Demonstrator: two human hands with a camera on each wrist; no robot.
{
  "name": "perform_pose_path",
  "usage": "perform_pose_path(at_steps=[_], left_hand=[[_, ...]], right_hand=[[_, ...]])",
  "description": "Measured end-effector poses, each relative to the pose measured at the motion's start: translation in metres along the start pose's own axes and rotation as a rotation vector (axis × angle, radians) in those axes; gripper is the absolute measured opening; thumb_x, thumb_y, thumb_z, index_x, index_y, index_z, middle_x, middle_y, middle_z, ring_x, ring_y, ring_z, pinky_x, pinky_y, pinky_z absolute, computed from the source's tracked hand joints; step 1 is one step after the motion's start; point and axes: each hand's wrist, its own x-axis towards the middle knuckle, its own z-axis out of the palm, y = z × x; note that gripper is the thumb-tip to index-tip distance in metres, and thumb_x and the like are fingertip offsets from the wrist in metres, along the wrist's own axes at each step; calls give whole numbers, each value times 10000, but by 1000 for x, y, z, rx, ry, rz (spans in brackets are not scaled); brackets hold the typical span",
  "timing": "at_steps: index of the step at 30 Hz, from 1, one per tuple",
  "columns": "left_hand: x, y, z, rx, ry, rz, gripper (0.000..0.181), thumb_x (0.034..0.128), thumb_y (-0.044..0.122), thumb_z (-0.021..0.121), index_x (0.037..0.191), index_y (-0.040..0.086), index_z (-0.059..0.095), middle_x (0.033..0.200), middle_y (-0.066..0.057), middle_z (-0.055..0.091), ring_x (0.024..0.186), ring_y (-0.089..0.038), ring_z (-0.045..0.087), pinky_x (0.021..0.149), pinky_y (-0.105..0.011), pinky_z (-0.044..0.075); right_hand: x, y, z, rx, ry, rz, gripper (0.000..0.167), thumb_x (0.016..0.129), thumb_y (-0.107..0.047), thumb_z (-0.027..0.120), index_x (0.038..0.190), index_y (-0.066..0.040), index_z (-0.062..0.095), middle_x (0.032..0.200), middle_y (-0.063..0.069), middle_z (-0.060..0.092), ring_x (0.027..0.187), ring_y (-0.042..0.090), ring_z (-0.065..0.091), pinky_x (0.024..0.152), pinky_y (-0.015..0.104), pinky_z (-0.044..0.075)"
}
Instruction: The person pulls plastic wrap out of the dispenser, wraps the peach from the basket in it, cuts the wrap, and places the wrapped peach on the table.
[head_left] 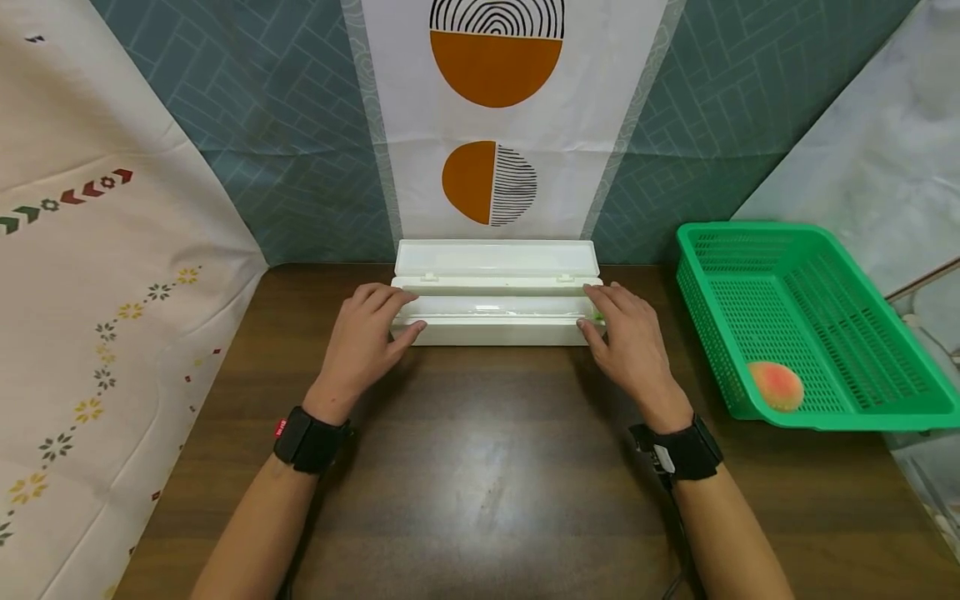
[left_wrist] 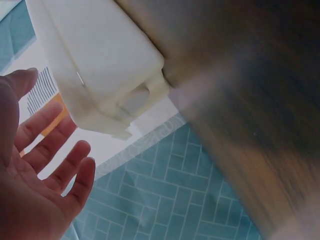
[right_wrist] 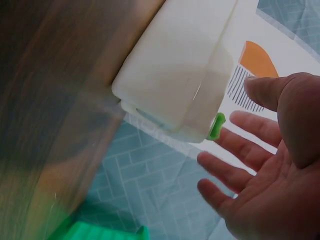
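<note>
A long white plastic-wrap dispenser (head_left: 495,335) lies at the back of the table, its hinged lid (head_left: 497,258) tipped back. Inside it a clear, shiny roll of plastic wrap (head_left: 487,307) is visible. My left hand (head_left: 363,333) is at the dispenser's left end, fingers spread and slightly bent. At the opposite end is my right hand (head_left: 630,337), posed much the same way. Both wrist views show empty palms beside the box ends; whether fingertips touch it I cannot tell. A small green piece (right_wrist: 217,126) sticks out at the right end, near the right fingers.
On the right stands a green plastic basket (head_left: 832,417) with a peach-like fruit (head_left: 777,386) in its near left corner. Patterned cloth (head_left: 315,167) hangs behind the brown wooden table (head_left: 480,467). Another printed cloth (head_left: 135,333) borders the left side.
</note>
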Motion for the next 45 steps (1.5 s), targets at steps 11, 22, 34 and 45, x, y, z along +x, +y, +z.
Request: perform_pose_path(at_steps=[11, 22, 34, 45], left_hand=[[5, 1, 8, 11, -54, 22, 315, 1012, 282, 753, 1277, 111, 744, 1225, -89, 724, 1207, -341, 560, 917, -529, 483], [7, -1, 10, 8, -46, 54, 142, 1031, 227, 726, 1090, 119, 796, 1087, -54, 730, 1085, -301, 558, 901, -471, 474], [14, 0, 12, -7, -15, 29, 126, 1014, 194, 744, 1015, 82, 804, 996, -69, 746, 1003, -293, 574, 877, -439, 484], [15, 1, 14, -6, -4, 39, 125, 1022, 170, 730, 1009, 68, 800, 1000, -76, 748, 1000, -295, 578, 930, -428, 496]], right_hand=[[6, -6, 11, 16, -5, -24, 357, 940, -42, 782, 1282, 38, 717, 1226, 208, 698, 1163, 418, 607, 978, 596, 480], [8, -6, 15, 14, 20, -29, 220, 944, -36, 767, 1141, 63, 766, 1038, 207, 696, 1012, 413, 597, 867, 554, 490], [13, -8, 18, 32, 53, 3, 30, 948, 14, 733, 921, 26, 739, 924, 173, 689, 921, 401, 587, 808, 538, 487], [13, -6, 22, 28, 81, 4, 53, 959, 25, 710, 906, 30, 718, 907, 176, 667, 890, 408, 588, 789, 545, 484]])
